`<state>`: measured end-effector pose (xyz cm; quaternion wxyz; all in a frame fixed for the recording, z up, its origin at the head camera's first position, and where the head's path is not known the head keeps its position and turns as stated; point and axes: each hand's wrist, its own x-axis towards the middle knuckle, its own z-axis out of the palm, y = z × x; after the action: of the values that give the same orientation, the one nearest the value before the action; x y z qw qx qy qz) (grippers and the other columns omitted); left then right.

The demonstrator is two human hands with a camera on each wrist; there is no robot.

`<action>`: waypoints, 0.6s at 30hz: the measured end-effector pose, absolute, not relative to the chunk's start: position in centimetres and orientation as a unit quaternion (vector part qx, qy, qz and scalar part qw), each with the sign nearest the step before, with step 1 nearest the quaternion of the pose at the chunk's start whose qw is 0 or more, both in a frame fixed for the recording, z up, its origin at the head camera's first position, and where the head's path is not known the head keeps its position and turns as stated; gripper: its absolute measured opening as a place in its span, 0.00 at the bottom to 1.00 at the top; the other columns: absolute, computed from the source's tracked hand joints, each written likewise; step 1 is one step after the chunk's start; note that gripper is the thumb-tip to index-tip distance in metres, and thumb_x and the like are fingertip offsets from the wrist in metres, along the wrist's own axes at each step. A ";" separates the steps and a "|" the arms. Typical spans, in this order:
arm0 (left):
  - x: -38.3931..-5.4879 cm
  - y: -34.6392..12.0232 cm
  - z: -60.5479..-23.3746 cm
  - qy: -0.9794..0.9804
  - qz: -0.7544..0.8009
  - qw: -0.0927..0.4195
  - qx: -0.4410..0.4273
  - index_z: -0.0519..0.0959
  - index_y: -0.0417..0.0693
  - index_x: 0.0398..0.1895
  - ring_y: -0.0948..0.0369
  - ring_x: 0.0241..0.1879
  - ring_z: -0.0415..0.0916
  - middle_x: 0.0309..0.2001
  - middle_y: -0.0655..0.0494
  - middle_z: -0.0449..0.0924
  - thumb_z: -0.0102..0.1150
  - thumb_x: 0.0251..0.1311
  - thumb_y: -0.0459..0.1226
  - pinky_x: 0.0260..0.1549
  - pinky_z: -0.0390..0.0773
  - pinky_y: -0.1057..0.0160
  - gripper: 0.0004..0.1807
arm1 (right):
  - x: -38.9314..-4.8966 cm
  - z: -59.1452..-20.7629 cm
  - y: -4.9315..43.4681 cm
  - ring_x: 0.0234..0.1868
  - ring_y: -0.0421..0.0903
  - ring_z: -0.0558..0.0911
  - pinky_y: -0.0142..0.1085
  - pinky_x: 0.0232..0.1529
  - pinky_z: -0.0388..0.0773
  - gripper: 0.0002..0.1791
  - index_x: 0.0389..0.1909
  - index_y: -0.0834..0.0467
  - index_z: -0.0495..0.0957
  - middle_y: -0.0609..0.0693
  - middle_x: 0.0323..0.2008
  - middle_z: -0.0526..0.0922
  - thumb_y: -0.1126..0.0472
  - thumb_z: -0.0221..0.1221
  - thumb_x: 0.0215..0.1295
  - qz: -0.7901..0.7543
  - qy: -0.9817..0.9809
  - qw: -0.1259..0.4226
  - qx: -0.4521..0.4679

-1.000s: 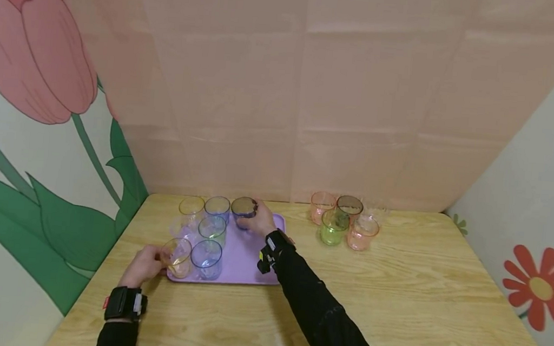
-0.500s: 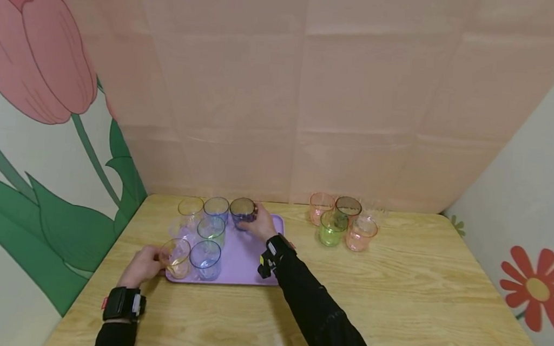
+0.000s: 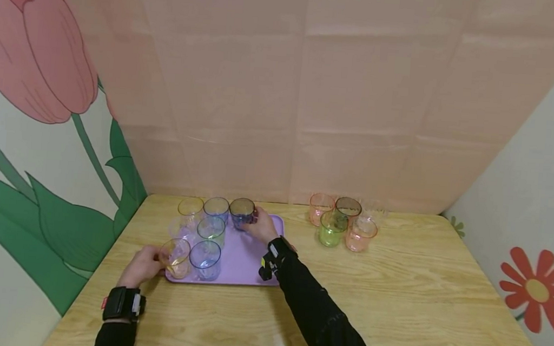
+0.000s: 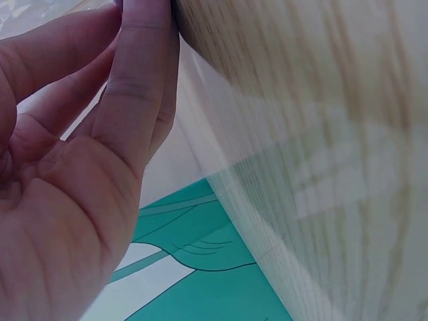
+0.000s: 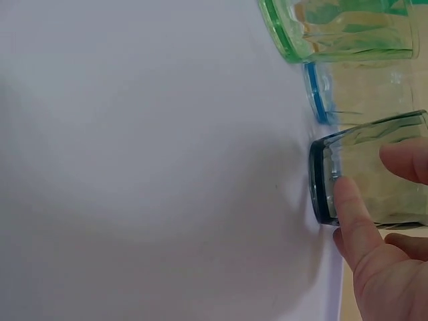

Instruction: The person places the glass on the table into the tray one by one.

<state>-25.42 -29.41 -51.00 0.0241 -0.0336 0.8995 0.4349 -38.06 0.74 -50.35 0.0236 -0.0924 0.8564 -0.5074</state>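
Note:
On the purple tray (image 3: 251,258), at its back edge, a dark smoky glass (image 3: 242,213) stands upright. My right hand (image 3: 261,226) is at its right side, fingers loosely spread. In the right wrist view a straight finger (image 5: 354,207) lies against the dark glass (image 5: 374,170), and the thumb overlaps it. My left hand (image 3: 141,264) is at the tray's front left corner beside a yellow-rimmed glass (image 3: 175,260). The left wrist view shows thumb and fingers (image 4: 134,73) pinched together at the top, on what looks like the tray's edge.
Several more glasses share the tray's left side, among them blue (image 3: 205,262), green (image 3: 211,230) and yellow (image 3: 190,209) ones. Further right on the wooden table (image 3: 394,301) is a cluster with a green glass (image 3: 332,231) and a pink glass (image 3: 361,236). A pink-covered wall (image 3: 296,115) stands behind.
My right thumb has drawn back a little from the front of the dark glass, which stays in place. The left hand keeps its spot at the tray corner.

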 end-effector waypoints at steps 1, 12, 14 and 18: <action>-25.5 -29.4 -51.0 0.900 0.434 0.026 -0.036 0.81 0.30 0.33 0.55 0.33 0.77 0.34 0.46 0.80 0.55 0.54 0.19 0.31 0.81 0.61 0.06 | -38.1 -50.5 0.8 0.62 0.63 0.77 0.50 0.65 0.72 0.38 0.68 0.72 0.65 0.69 0.62 0.75 0.69 0.68 0.57 -0.509 0.856 0.021 -0.094; -25.4 -29.3 -50.7 0.899 0.437 0.022 -0.032 0.80 0.30 0.31 0.55 0.34 0.77 0.35 0.44 0.80 0.55 0.53 0.19 0.30 0.81 0.63 0.06 | -37.4 -51.3 1.9 0.64 0.61 0.76 0.48 0.66 0.71 0.39 0.70 0.73 0.62 0.68 0.63 0.76 0.73 0.61 0.54 -0.502 0.861 0.000 -0.084; -25.4 -29.3 -50.7 0.899 0.436 0.023 -0.032 0.80 0.31 0.31 0.55 0.34 0.77 0.35 0.44 0.80 0.55 0.53 0.19 0.30 0.81 0.63 0.06 | -37.2 -51.3 2.0 0.64 0.62 0.76 0.48 0.65 0.72 0.39 0.70 0.74 0.62 0.68 0.63 0.75 0.74 0.60 0.55 -0.521 0.849 -0.006 -0.085; -25.4 -29.4 -50.9 0.900 0.434 0.027 -0.037 0.80 0.32 0.30 0.56 0.33 0.77 0.34 0.46 0.79 0.54 0.53 0.19 0.30 0.81 0.63 0.06 | -36.7 -51.2 2.2 0.64 0.64 0.76 0.48 0.62 0.75 0.37 0.69 0.76 0.62 0.71 0.63 0.74 0.77 0.58 0.56 -0.568 0.818 -0.018 -0.090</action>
<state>-25.45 -29.42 -50.88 0.0272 -0.0365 0.8997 0.4342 -36.74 2.17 -51.23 -0.0184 -0.0900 0.8176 -0.5684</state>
